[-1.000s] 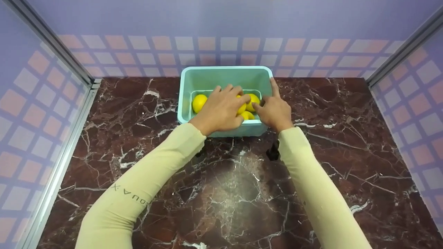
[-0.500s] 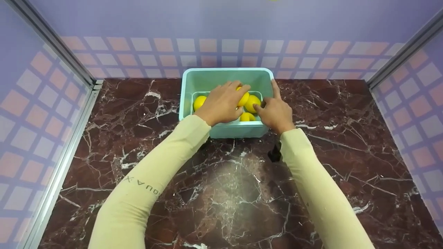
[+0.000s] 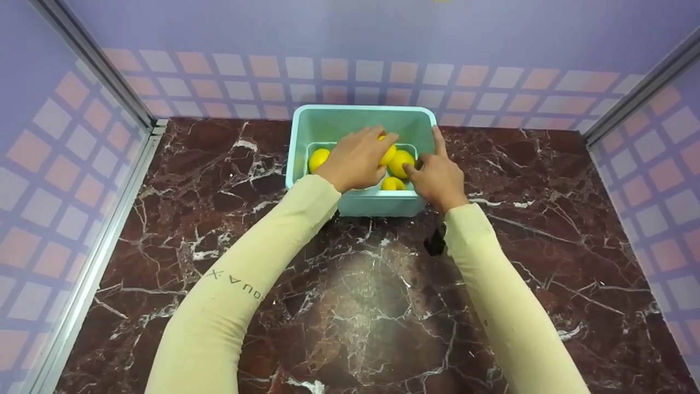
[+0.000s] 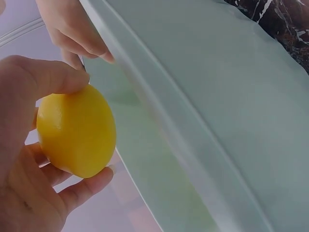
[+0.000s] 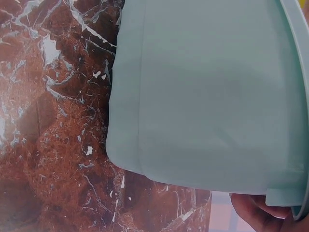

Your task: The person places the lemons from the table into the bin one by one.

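Note:
My left hand (image 3: 355, 158) pinches a yellow lemon (image 4: 77, 133) between thumb and fingers, over the inside of a pale green plastic bin (image 3: 383, 207). In the left wrist view the lemon is up beside the bin's rim. Inside the bin I see one lemon (image 3: 319, 160) at the left, another lemon (image 3: 403, 164) at the right and a partly hidden yellow piece of fruit (image 3: 393, 184) near the front wall. My right hand (image 3: 439, 178) grips the bin's right front corner, index finger stretched along the side rim. From below, its fingers (image 5: 256, 212) show curled under the rim.
The bin stands on a dark red marbled tabletop (image 3: 350, 306), close to the tiled-pattern back wall (image 3: 229, 82). Side panels with metal frame strips (image 3: 93, 273) bound the table at left and right. A black wrist device (image 3: 435, 242) hangs under the right sleeve.
My left hand has come up a little with the lemon, uncovering more of the fruit near the bin's front. My right hand keeps its hold on the corner.

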### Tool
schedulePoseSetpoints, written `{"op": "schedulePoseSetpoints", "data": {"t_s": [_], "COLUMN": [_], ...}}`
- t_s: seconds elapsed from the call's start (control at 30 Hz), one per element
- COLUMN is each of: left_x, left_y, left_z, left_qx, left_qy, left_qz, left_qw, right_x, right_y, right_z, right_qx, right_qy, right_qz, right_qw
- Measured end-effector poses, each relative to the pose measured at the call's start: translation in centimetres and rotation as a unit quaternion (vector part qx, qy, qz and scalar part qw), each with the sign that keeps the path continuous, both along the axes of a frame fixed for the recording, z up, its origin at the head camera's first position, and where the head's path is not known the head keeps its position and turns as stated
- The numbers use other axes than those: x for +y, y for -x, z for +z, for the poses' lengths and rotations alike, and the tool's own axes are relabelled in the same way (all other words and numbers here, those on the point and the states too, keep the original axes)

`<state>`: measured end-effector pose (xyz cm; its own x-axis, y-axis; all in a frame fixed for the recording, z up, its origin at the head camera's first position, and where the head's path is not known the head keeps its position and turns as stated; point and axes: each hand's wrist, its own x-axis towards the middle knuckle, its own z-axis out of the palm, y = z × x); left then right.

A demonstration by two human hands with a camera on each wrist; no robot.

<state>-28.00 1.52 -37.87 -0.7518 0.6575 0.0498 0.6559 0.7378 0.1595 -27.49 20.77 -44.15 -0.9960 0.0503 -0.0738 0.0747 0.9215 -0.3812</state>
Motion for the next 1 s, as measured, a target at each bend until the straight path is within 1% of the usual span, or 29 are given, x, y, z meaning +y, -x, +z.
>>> {"op": "schedulePoseSetpoints", "data": {"t_s": [0.33,0.6,0.7,0.8,0.87,1.0], "left_x": [0.0,0.1,-0.1,-0.6,-0.9,-1.2], "left_y": [-0.1,0.1,-0.1,-0.3,-0.3,-0.2], "left_z": [0.0,0.4,0.4,0.1,-0.1,-0.3], "left_qx": [0.003,0.007,0.009,0.006,0.004,0.001], "left_qy": [0.006,0.001,-0.001,0.003,0.007,0.018], "left_qz": [0.001,0.006,0.006,0.008,0.013,0.035], "left_qw": [1.0,1.0,0.9999,0.9999,0.9999,0.9992], "right_x": [0.0,0.7,1.0,1.1,1.1,1.1], "right_y": [-0.3,0.5,0.5,0.3,0.2,0.3], "right_z": [-0.2,0.0,-0.3,-0.7,-0.9,-0.7], "right_qx": [0.01,0.0,-0.001,-0.001,0.0,0.004], "right_qy": [0.008,-0.002,0.003,0.007,0.008,0.006], "right_qz": [0.001,0.003,0.003,0.003,0.003,0.002], "right_qw": [0.9999,1.0,1.0,1.0,1.0,1.0]}}
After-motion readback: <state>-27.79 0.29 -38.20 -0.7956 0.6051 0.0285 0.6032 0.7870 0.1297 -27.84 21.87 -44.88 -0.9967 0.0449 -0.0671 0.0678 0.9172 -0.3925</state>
